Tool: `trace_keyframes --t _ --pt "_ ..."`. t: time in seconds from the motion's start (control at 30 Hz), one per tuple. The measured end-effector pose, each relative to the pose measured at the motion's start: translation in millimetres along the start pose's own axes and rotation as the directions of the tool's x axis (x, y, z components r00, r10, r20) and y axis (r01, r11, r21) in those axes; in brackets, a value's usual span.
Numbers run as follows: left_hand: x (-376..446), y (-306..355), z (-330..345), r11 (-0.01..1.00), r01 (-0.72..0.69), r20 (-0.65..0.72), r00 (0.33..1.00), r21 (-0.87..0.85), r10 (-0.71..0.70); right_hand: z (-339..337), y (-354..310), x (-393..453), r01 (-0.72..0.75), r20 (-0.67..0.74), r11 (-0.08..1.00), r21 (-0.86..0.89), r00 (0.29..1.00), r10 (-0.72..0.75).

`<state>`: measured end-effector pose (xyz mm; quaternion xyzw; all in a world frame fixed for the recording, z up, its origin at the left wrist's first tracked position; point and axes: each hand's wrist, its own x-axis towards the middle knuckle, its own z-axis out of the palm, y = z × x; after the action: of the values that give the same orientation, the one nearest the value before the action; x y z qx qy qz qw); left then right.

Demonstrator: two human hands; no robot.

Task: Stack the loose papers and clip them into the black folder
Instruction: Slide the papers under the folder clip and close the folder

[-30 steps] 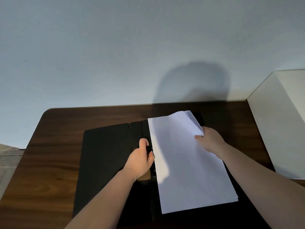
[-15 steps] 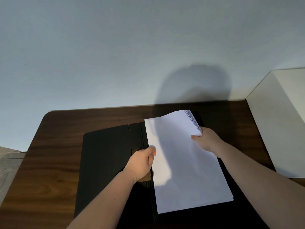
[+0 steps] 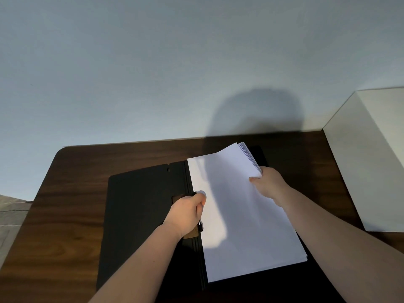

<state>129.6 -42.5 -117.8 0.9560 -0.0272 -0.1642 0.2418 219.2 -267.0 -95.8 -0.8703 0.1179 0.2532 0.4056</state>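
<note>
A black folder point(image 3: 142, 211) lies open on the dark wooden table point(image 3: 65, 215). A stack of white papers point(image 3: 240, 226) rests on its right half, the left edge against the spine. My right hand point(image 3: 267, 182) grips the stack's right edge near the far corner and holds that corner lifted and fanned. At the spine, my left hand point(image 3: 188, 212) is closed on the folder's clip point(image 3: 200, 226), with the thumb over the papers' left edge. Most of the clip is hidden under that hand.
A white box point(image 3: 371, 167) stands on the table's right side, close to my right forearm. A pale wall rises behind the table's far edge. Bare wood shows left of the folder. Floor tiles appear at the far left.
The paper stack has slid left until its edge meets the spine. My left hand's thumb has come down from the clip lever onto the papers' edge.
</note>
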Motion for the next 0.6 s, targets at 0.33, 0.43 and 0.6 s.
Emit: trace_keyframes --t 0.33,0.43,0.6 --pt "3.1 6.6 2.1 0.996 0.041 0.004 0.999 0.085 -0.042 5.8 1.7 -2.0 -0.025 -0.046 1.0 0.004 0.999 0.025" --pt "4.1 6.3 1.7 0.995 0.055 0.019 0.998 0.085 -0.057 8.2 4.1 -2.6 -0.032 -0.063 0.999 -0.003 0.998 0.031" --pt "7.4 8.8 1.4 0.991 0.07 0.051 0.996 0.11 -0.076 8.5 5.6 -4.0 -0.053 -0.085 0.999 0.006 0.995 0.053"
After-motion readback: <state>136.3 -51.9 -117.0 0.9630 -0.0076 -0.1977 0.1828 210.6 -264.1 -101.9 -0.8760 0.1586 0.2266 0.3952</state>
